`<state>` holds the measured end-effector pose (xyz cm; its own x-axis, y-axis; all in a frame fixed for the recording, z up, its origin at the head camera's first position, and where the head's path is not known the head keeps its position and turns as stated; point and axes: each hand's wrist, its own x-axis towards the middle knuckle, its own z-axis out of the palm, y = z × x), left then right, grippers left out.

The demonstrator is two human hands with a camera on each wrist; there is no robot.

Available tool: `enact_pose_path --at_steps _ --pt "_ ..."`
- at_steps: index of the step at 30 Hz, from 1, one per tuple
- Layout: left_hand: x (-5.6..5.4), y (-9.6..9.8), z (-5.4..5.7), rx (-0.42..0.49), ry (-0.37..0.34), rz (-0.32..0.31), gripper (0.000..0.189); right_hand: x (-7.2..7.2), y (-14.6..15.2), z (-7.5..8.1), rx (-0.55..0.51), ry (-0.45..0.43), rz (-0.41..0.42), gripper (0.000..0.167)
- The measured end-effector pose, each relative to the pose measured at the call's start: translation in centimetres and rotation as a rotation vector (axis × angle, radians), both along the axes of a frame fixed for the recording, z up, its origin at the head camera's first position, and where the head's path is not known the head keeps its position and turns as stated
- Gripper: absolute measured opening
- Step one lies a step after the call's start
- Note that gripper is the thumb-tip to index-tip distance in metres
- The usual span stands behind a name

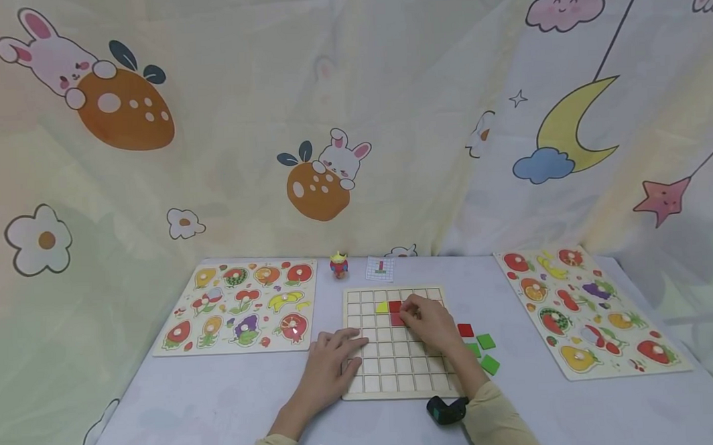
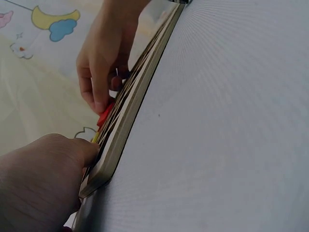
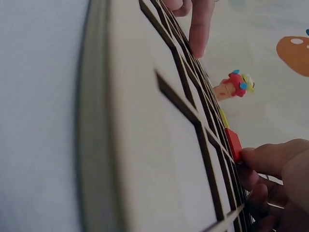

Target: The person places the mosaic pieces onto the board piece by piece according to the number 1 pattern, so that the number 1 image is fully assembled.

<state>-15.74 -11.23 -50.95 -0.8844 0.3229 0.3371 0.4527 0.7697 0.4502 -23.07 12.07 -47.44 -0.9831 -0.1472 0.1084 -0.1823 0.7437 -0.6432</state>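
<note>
A wooden grid board [image 1: 395, 367] lies flat on the table. One yellow tile [image 1: 382, 307] sits in its upper part, with a red tile [image 1: 395, 306] beside it and another red tile [image 1: 397, 319] just below. My right hand [image 1: 429, 320] is over the board's upper right, its fingertips pinching a red tile [image 3: 232, 144] at the grid; how far that tile is seated is hard to tell. My left hand [image 1: 330, 368] rests on the board's left edge with its fingers spread and fairly straight. Its thumb side appears at the board's rim in the left wrist view.
Loose green tiles [image 1: 486, 341] and a red tile [image 1: 465, 330] lie right of the board. Fruit puzzle boards stand at the left [image 1: 235, 307] and right [image 1: 587, 312]. Behind the grid are a small toy figure [image 1: 338, 266] and a pattern card [image 1: 380, 269].
</note>
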Motion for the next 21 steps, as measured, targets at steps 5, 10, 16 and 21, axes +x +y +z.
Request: enact_pose_path --at_steps 5,10,16,21 --pt "0.1 0.0 0.2 0.009 -0.008 -0.002 0.033 0.1 -0.1 0.1 0.002 -0.006 -0.006 0.007" --pt "0.1 0.1 0.2 0.014 -0.011 -0.001 0.033 0.1 -0.2 0.1 0.02 -0.005 -0.015 0.006" --pt "0.0 0.1 -0.1 0.003 -0.017 0.007 0.033 0.1 0.0 -0.2 0.006 -0.003 0.002 0.004" --pt "0.0 0.0 0.0 0.001 -0.017 0.004 0.033 0.0 0.8 -0.2 -0.112 -0.034 0.053 0.004"
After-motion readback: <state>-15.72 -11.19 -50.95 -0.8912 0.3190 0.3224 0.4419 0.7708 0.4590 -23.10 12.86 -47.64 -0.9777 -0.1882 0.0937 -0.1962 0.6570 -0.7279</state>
